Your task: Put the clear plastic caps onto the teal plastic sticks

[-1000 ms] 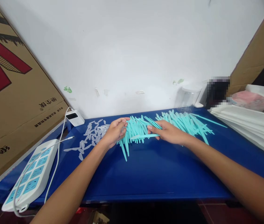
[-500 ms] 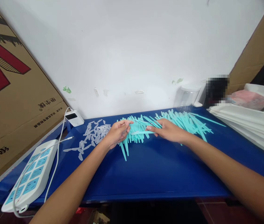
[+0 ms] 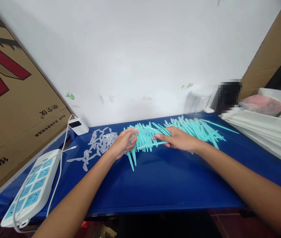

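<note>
Seen from above, two bare hands meet over a blue counter point(image 3: 160, 188) against a white wall point(image 3: 140, 59); the right hand point(image 3: 176, 138) has its fingers closed around a bundle of slim turquoise sticks point(image 3: 162, 129), which fan out toward the left, while a single turquoise stick point(image 3: 151, 144) juts out lower down, nearly level, its tip pointing at the other hand; the left hand point(image 3: 124, 142) is just beside that tip, its fingers curled in toward the thumb, though whether they grip something small I cannot tell.

Behind and between the hands lies a middle pile of turquoise sticks point(image 3: 144, 137), laid roughly side by side; beyond the right wrist spreads a second turquoise pile point(image 3: 196, 129), looser at its right end; to the left of the left hand, small translucent pieces point(image 3: 103, 142) lie scattered.

At far left are a white power strip point(image 3: 32, 190) with blue sockets, a white device point(image 3: 78, 126) with a dark screen, and a tall printed cardboard box point(image 3: 28, 99); at back right stands a clear jar point(image 3: 200, 103), near stacked white trays point(image 3: 264, 132).
</note>
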### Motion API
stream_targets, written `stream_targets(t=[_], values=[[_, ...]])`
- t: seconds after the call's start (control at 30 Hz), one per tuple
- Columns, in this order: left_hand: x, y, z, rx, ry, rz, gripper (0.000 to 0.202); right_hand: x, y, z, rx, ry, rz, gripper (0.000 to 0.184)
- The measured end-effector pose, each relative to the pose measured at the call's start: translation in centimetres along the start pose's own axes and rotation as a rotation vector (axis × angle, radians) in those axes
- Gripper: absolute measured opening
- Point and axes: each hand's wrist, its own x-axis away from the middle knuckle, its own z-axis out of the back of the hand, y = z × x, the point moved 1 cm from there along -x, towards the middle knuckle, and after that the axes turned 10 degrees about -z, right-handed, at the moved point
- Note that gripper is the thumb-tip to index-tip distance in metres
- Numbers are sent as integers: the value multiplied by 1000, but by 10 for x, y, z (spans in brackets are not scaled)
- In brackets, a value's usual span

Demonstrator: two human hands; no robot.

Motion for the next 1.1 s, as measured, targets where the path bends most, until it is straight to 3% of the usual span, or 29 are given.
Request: stream_targets(t=[0.13,0.4,0.53,0.67,0.77,0.8,0.83,0.9,0.97,1.1], values=[[2,2,-2,48,-33,-9,33,-1,2,-3,-153,4,-3,49],[0,-7,2,24,-59,-34,32,-1,-1,-2,-100,-86,70,45],[-5,-14,6,-157,-2,-47,35,-2,0,1,-97,36,31,48],[-5,-2,10,-597,174,-327,53,-7,4,7,-175,301,-21,53],[11,19,-5,-1006,296,-620,58,-11,7,11,-326,448,-33,51],[20,25,-16,-1097,260,-706,58,-13,8,13,-372,464,-38,50],[28,29,-30,-1158,140,-768,57,-15,10,14,-409,464,-44,48],[44,29,-63,-1234,-243,-762,46,-17,11,15,-451,421,-52,45],[57,21,-94,-1328,-495,-737,37,-17,12,15,-457,374,-51,40],[65,1,-129,-1531,-732,-733,35,-15,8,13,-399,354,-86,33]])
